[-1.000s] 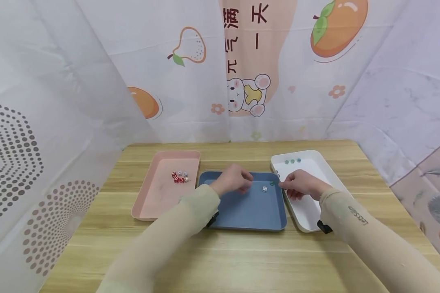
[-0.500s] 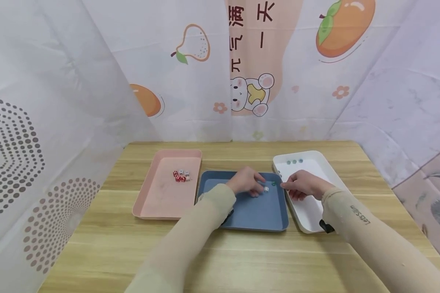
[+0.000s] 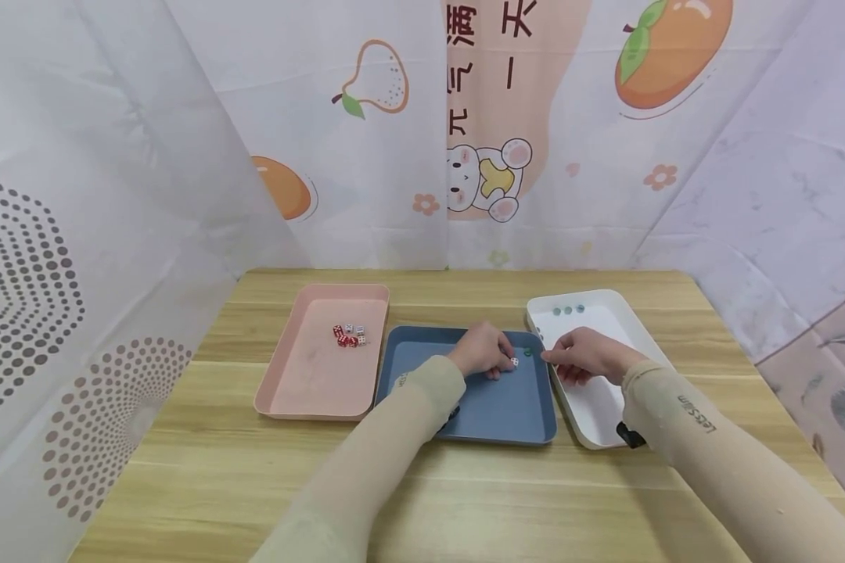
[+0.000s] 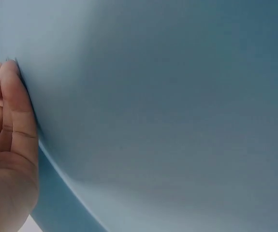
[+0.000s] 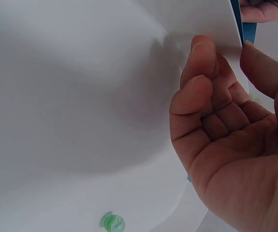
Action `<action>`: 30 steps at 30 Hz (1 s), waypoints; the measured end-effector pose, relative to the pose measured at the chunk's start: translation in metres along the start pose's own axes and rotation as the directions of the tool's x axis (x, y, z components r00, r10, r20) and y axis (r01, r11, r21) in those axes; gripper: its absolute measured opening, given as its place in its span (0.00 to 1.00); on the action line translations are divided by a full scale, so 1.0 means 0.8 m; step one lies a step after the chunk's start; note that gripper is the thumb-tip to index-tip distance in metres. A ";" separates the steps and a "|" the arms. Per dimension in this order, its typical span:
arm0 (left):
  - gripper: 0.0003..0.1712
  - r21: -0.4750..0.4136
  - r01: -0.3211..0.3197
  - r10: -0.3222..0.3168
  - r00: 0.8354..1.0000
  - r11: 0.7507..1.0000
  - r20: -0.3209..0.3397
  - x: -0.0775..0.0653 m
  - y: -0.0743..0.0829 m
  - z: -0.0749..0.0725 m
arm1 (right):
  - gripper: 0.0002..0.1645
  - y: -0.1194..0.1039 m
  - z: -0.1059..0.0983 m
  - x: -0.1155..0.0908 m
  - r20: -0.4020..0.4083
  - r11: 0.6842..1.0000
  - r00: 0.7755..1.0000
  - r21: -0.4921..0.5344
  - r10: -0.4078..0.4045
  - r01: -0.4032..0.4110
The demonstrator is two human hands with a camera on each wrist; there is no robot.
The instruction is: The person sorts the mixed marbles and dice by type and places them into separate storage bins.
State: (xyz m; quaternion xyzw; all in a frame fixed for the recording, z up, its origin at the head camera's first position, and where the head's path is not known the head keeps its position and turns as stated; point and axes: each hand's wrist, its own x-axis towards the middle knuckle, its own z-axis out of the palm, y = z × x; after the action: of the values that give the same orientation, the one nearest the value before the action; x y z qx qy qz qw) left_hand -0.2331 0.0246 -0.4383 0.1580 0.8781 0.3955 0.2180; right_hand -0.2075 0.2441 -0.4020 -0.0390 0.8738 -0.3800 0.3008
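Note:
My left hand [image 3: 484,350] reaches into the blue tray [image 3: 507,432], its fingertips pinching a white die [image 3: 515,362]. In the left wrist view its thumb and fingers come together, and the die is hidden. A green marble [image 3: 528,352] lies just right of that die, near the tray's right wall. My right hand [image 3: 586,353] holds the left rim of the white tray [image 3: 595,439]. In the right wrist view the thumb is on the rim's outer side and the curled fingers are inside the tray, with a green swirled marble [image 5: 114,223] on its floor.
At the left stands a pink tray [image 3: 317,387] with several red dice [image 3: 343,338] and white dice [image 3: 361,331]. Several marbles [image 3: 568,310] lie at the white tray's far end. Printed curtains [image 3: 366,195] surround the wooden table [image 3: 458,508].
My left hand has moved right across the blue tray to the white die and closed its fingertips on it. The right hand has stayed at the white tray's rim.

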 end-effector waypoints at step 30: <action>0.07 -0.143 -0.086 0.089 0.996 0.986 0.013 -0.079 -0.011 -0.107 | 0.18 0.002 0.002 -0.001 0.004 1.000 1.000 0.002 0.013 -0.013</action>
State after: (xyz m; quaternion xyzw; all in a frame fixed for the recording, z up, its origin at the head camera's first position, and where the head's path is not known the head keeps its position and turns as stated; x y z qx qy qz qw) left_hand -0.2233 -0.0633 -0.3781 0.1844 0.8376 0.4649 0.2198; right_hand -0.2054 0.2442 -0.4032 -0.0338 0.8732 -0.3789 0.3048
